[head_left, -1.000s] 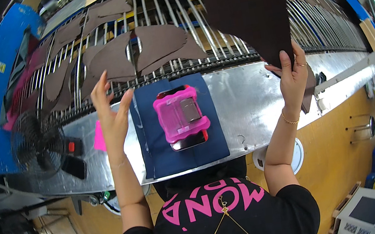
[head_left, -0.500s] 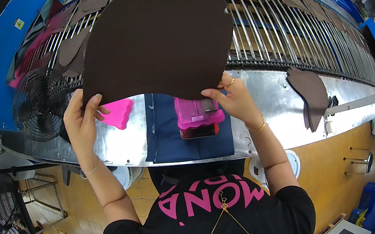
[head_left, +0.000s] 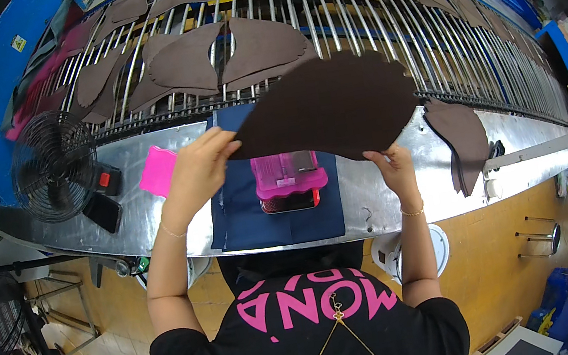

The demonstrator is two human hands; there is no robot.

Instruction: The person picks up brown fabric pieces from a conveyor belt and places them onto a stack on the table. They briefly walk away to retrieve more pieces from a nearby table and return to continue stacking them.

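Note:
Between my hands I hold up a dark brown cut fabric piece (head_left: pixel 332 108) with a notched far edge. My left hand (head_left: pixel 200 168) pinches its left corner. At its near right corner, the thumb and fingers of my right hand (head_left: pixel 394 170) are closed on it. Below the piece, a pink translucent plastic box (head_left: pixel 287 183) sits on a dark blue cloth (head_left: pixel 238 217), partly covered by the piece. Beyond, similar brown pieces (head_left: pixel 189 59) lie on the metal rods. To the right, a stack of brown pieces (head_left: pixel 464 139) rests on the metal table.
A black fan (head_left: pixel 55 167) stands at the left end of the metal table (head_left: pixel 368 201). Near it lie a phone (head_left: pixel 104 212) and a bright pink flat piece (head_left: pixel 158 168). The rack of metal rods (head_left: pixel 348 13) spans the far side. A white arm (head_left: pixel 551 146) juts in at right.
The brown piece has come lower and swung right, its left corner carried right by my left hand. Pieces lying on the rods behind it now show.

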